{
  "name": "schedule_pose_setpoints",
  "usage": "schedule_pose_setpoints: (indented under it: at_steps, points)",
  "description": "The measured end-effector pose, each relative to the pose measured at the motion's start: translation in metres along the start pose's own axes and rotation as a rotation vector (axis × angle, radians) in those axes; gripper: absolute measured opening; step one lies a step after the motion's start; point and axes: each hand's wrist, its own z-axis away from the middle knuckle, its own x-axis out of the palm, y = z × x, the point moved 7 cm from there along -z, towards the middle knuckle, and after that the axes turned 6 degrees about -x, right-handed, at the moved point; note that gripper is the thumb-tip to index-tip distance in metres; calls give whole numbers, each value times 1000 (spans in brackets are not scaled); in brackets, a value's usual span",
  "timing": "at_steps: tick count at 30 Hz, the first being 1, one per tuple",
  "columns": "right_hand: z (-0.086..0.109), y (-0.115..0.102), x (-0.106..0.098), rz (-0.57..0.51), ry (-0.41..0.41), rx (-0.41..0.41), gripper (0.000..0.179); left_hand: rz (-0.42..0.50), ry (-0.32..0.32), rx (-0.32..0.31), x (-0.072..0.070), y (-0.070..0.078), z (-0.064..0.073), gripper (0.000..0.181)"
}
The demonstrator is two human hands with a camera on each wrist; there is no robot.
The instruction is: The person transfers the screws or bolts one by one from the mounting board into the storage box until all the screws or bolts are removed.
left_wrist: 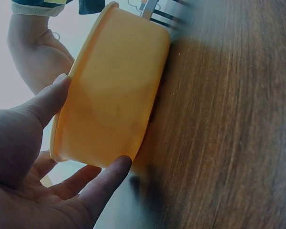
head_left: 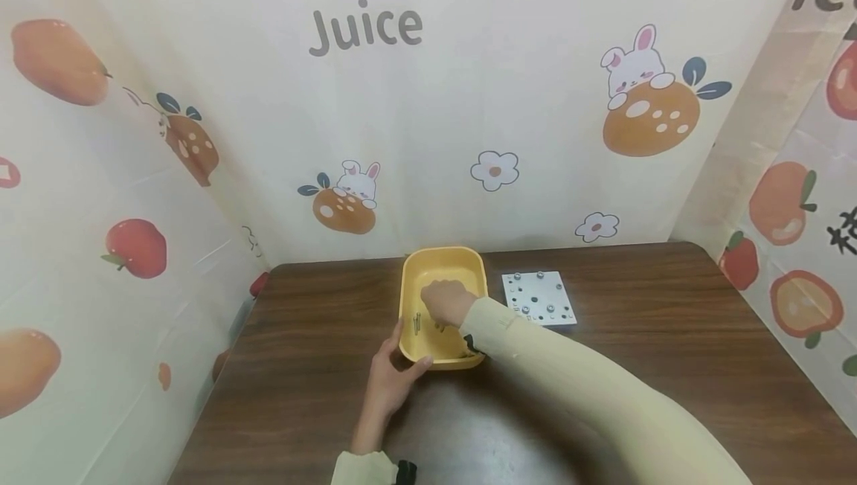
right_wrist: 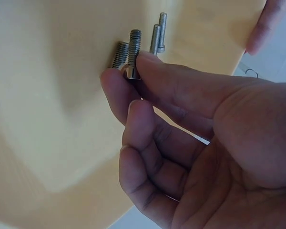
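A deep yellow plastic tray stands on the table. My left hand grips its near left corner, the thumb at the rim and fingers against the outer wall. Inside the tray is my right hand. In the right wrist view its thumb and index finger pinch a metal screw, threaded end up, while the other fingers curl below. Right behind the pinched screw a second thick screw shows. Two slimmer socket-head screws lie side by side on the tray floor.
To the tray's right lies a white plate with holes and several metal fasteners on it. The dark wood table meets a fruit-printed curtain along its back edge. My right forearm crosses over the table's right half.
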Motion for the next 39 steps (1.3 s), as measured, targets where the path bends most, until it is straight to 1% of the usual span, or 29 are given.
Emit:
schedule_pose_setpoints:
  at_steps: [7,18,26,31,33,39]
  points:
    - [-1,1,4,8,4,-3,8,6,0,6,0,-1,1,92]
    - [-1,2,3,15,16,4,15,9,3,13,0,-1,1,93]
    - [-3,4,4,18,9,12,13,10,-2,21,1,-3,0,93]
    - [-3,3,3,15,17,-4,15,16,-3,28,1,-4,0,93]
    - [-3,3,3,19,17,-13,16,15,-2,20,1,-4,-1,92]
    - [-6,1,5,45,13,-16,15,6,-7,29,1,-3,0,92]
